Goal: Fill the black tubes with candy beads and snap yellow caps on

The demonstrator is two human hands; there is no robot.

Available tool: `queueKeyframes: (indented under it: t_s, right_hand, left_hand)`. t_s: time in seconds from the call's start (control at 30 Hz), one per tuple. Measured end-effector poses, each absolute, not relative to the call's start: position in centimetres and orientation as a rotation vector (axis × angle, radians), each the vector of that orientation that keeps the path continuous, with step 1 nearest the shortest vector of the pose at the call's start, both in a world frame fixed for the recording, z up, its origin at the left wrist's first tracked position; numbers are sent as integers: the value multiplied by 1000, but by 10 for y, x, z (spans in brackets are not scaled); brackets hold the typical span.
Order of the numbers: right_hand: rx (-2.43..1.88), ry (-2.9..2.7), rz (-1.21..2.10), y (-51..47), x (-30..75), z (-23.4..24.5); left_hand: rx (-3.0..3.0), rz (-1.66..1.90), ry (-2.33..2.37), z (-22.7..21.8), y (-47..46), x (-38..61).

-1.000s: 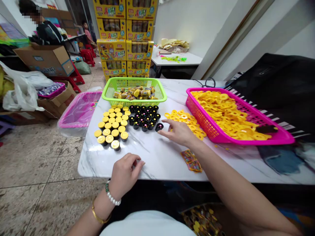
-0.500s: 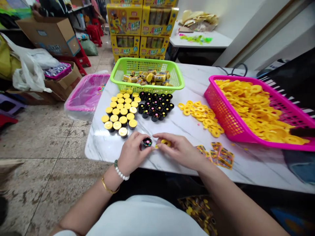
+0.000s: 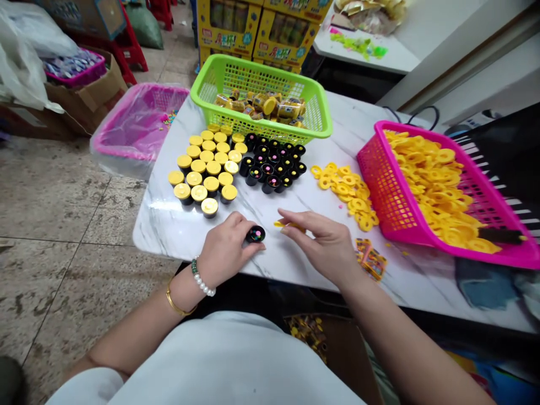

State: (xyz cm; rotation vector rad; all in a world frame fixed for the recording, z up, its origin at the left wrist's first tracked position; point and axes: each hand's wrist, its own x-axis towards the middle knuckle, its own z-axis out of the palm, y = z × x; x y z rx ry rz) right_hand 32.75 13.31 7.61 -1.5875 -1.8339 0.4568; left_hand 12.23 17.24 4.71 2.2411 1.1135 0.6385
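Between thumb and fingers, my left hand (image 3: pixel 225 244) grips a small black cup (image 3: pixel 255 234) with coloured beads inside, its mouth tilted toward me. To its right, my right hand (image 3: pixel 323 239) pinches a yellow ring-shaped lid (image 3: pixel 291 226), seen nearly edge-on and partly hidden by the fingers. A gap separates lid and cup. Beyond my left hand stand several black cups with yellow lids (image 3: pixel 194 179). Several open black cups (image 3: pixel 273 169) holding beads are grouped beside them. A loose pile of yellow ring lids (image 3: pixel 346 188) lies past my right hand.
A green basket (image 3: pixel 261 126) of wrapped yellow items stands at the back. On the right is a pink basket (image 3: pixel 392 208) full of yellow rings. Small printed packets (image 3: pixel 373 261) lie by my right forearm. A plastic-lined pink tub (image 3: pixel 126 126) sits left of the table (image 3: pixel 158 236).
My right hand has drawn away from the cup to the right, turning the yellow lid nearly edge-on. My left hand still holds the cup. The camera view has shifted downward.
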Motion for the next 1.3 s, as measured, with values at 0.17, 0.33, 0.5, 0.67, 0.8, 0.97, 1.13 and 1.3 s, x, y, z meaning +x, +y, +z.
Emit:
queueKeyframes:
  t_s: [0.17, 0.33, 0.5, 0.67, 0.8, 0.97, 1.13, 1.3]
  right_hand:
    - [-1784, -2129, 229, 132, 327, 57]
    - [-1837, -2274, 254, 128, 338, 74]
    - [-1627, -1680, 1080, 129, 329, 95]
    - [-1499, -1156, 1296, 139, 296, 77]
    - [-1520, -941, 1308, 146, 282, 63]
    - [-1506, -836, 1427, 145, 277, 63]
    - [-1540, -868, 1337, 145, 274, 64]
    - [-1504, -773, 1431, 145, 271, 61]
  left_hand:
    - [2244, 584, 1133, 50, 172, 122]
    - [2223, 569, 1143, 51, 171, 123]
    - [2227, 472, 1192, 52, 170, 123]
    - [2224, 405, 1189, 54, 172, 122]
    - [2218, 397, 1194, 55, 172, 121]
    - [2208, 389, 1164, 54, 173, 121]
    - [2186, 389, 1166, 53, 174, 121]
    - [2162, 401, 1151, 53, 174, 120]
